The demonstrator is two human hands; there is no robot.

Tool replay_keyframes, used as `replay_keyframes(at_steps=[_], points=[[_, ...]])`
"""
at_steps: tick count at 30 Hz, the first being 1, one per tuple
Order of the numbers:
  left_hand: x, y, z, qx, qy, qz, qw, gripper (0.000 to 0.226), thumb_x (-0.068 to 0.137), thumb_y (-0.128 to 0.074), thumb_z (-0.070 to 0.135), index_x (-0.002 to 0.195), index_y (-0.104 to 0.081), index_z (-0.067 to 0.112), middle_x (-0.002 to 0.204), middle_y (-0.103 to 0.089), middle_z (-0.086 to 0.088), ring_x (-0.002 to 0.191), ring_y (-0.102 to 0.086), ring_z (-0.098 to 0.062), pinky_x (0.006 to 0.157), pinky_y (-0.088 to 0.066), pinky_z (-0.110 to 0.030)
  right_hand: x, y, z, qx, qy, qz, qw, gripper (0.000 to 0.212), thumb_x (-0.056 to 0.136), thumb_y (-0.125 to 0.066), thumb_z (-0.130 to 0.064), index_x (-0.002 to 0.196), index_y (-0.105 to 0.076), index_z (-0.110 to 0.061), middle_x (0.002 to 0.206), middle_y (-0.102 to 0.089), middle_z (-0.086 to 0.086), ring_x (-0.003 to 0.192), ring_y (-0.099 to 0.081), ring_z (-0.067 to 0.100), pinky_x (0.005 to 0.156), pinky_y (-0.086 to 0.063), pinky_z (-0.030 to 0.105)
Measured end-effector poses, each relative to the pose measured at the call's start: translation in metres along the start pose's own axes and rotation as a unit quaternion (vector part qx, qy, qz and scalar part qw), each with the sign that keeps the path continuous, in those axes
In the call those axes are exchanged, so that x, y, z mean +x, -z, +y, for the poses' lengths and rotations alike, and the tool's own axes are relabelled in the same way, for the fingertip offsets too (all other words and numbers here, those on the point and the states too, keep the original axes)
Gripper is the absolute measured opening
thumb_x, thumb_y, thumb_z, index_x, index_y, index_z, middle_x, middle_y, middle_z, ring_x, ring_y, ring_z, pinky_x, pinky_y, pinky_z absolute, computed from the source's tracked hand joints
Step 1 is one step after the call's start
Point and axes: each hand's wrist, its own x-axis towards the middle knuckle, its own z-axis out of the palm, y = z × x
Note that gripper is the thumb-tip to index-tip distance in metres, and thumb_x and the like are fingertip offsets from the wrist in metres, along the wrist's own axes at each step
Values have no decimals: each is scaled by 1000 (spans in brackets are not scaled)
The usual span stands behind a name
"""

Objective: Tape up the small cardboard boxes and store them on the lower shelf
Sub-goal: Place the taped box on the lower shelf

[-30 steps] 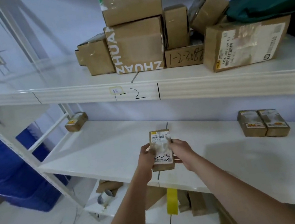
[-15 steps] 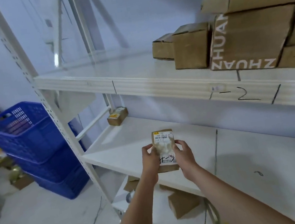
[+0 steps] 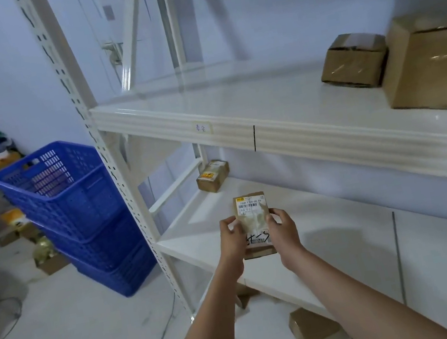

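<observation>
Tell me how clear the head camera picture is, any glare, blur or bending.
In the head view, the white metal shelf upright bows from wide-angle distortion; the glossy upper shelf board carries soft reflections; the brown cardboard boxes at the right edge look smeared; the small labelled cardboard box between the left hand and right hand is fairly sharp, its barcode visible.

Bare forearms and hands [image 3: 257, 235], no sleeves
</observation>
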Motion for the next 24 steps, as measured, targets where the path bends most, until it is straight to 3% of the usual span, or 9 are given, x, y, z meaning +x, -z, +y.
replay_keyframes(at_steps=[4,8,12,16,21,24], points=[[43,12,3,9,11,-12,1000,18,108,-34,24,122,-44,21,103,-70,-14,71,-74,-20,56,-56,-31,37,-32,2,8,-15,2,1000,24,104,-47,-27,124,-59,-24,117,-67,5,95,-70,27,80,-62,46],[89,26,10,36,35,-44,998,21,107,-35,26,127,-41,21,109,-70,-15,86,-73,-24,68,-59,-36,76,-58,5,-8,-14,15,1000,25,104,-47,-25,125,-60,-22,118,-66,7,98,-69,27,74,-58,36],[128,37,15,53,55,-55,996,24,106,-39,23,130,-42,19,107,-68,-11,83,-71,-20,68,-61,-36,110,-81,12,-41,-29,16,999,28,104,-46,-23,128,-59,-20,121,-66,9,105,-67,31,91,-57,49],[165,45,14,87,47,-67,993,27,107,-41,25,133,-40,16,115,-67,-15,89,-71,-22,69,-61,-35,134,-102,21,-50,-31,33,998,24,104,-47,-26,124,-59,-22,117,-66,7,98,-66,25,88,-57,42],[191,54,10,158,95,-99,978,35,104,-42,22,139,-41,19,109,-66,-9,86,-70,-18,62,-58,-25,145,-118,38,-73,-70,67,993,26,104,-49,-31,126,-60,-22,120,-67,8,102,-67,30,92,-56,47],[208,61,10,205,89,-143,964,46,104,-46,29,148,-40,21,124,-66,-9,101,-69,-19,83,-60,-30,149,-128,38,-95,-87,88,988,30,103,-49,-38,126,-61,-22,116,-67,5,103,-66,29,91,-55,43]])
